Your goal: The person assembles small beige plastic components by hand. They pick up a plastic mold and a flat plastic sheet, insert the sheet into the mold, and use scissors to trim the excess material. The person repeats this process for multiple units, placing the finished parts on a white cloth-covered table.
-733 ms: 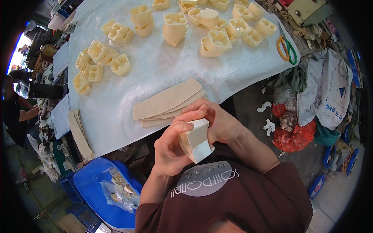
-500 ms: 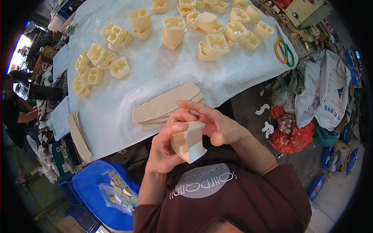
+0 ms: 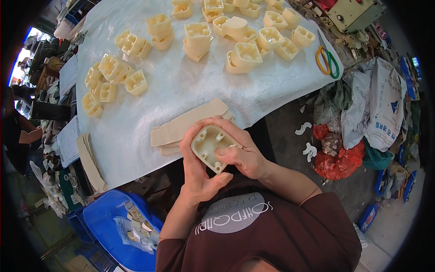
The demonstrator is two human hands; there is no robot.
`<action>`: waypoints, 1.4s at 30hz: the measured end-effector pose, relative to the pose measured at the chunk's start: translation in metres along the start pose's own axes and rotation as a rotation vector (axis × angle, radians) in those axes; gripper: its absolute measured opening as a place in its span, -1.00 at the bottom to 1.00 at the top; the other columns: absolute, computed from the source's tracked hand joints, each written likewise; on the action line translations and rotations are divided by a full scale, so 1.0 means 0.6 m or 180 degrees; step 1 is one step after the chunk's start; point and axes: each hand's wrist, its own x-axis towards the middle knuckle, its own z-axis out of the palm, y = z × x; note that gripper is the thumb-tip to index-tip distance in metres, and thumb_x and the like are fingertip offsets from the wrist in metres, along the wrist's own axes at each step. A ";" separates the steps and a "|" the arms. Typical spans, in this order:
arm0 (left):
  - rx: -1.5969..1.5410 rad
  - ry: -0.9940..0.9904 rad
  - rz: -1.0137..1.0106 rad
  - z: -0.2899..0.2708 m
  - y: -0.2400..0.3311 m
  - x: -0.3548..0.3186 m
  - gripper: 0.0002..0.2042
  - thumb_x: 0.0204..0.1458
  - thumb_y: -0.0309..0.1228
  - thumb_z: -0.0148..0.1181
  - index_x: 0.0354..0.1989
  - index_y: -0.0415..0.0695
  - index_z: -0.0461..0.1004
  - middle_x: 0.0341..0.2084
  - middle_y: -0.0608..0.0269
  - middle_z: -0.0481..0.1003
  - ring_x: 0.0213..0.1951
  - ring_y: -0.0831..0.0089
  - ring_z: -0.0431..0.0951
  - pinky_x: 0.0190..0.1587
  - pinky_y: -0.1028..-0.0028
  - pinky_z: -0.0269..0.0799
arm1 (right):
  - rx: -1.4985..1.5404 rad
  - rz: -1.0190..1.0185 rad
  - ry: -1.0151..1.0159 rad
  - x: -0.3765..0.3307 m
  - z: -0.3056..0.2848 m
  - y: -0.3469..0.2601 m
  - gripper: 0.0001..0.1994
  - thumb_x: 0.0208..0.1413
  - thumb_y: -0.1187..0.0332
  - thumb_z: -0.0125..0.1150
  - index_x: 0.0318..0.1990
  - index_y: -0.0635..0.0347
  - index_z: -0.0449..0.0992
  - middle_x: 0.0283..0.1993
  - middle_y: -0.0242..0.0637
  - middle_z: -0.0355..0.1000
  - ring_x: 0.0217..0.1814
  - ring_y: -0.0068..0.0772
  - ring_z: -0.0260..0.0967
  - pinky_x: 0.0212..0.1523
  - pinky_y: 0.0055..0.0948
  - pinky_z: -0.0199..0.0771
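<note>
Between my two hands I hold a cream plastic shoe heel-like block (image 3: 209, 144), hollow side up, with small posts and holes inside its rim. My left hand (image 3: 195, 167) wraps the block's left side, thumb below its lower corner. My right hand (image 3: 242, 152) closes round the other side, its thumb pressed into the hollow. The outer wall of the block is mostly hidden by my fingers. Just beyond my hands, a stack of beige strips (image 3: 192, 120) lies on the white-covered table (image 3: 167, 93).
Many similar cream blocks (image 3: 247, 55) stand in groups across the table. Scissors (image 3: 328, 61) with orange and green handles lie at its right edge. More beige strips (image 3: 90, 163) hang over the left edge. A blue bin (image 3: 102, 217) stands lower left; sacks (image 3: 380, 109) sit at right.
The block has been turned so its hollow faces up. My right hand, formerly spread beside it, now grips it with the thumb inside. The white flap at its side no longer shows.
</note>
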 end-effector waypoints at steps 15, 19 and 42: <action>-0.1892 0.0252 -0.0713 -0.008 -0.005 0.001 -0.23 -0.21 -0.10 0.16 0.18 -0.11 -0.02 -0.08 0.06 0.26 -0.08 0.26 0.37 -0.07 0.37 0.36 | -0.1754 -0.0571 -0.0183 -0.004 -0.018 0.018 -0.27 -0.19 0.14 0.37 0.13 0.25 0.20 0.10 -0.16 0.15 0.16 -0.20 0.06 0.18 -0.25 -0.04; -0.2292 0.0367 -0.1094 -0.011 0.002 -0.003 -0.24 -0.04 0.12 0.01 0.23 -0.12 -0.03 -0.07 0.04 0.30 -0.12 0.23 0.41 -0.18 0.33 0.45 | -0.2728 -0.0952 0.0011 -0.002 -0.020 0.024 -0.16 -0.40 0.23 0.50 0.13 0.25 0.20 0.12 -0.13 0.16 0.17 -0.15 0.08 0.10 -0.28 0.09; -0.2072 0.0166 -0.1666 -0.014 0.006 0.002 -0.43 0.00 -0.21 0.08 0.17 -0.14 0.07 -0.09 0.15 0.30 -0.12 0.41 0.42 -0.17 0.46 0.44 | -0.2217 -0.0992 -0.0410 0.005 -0.033 0.038 -0.61 -0.02 0.25 0.19 -0.04 0.21 0.36 -0.04 -0.24 0.28 0.02 -0.31 0.22 -0.03 -0.37 0.27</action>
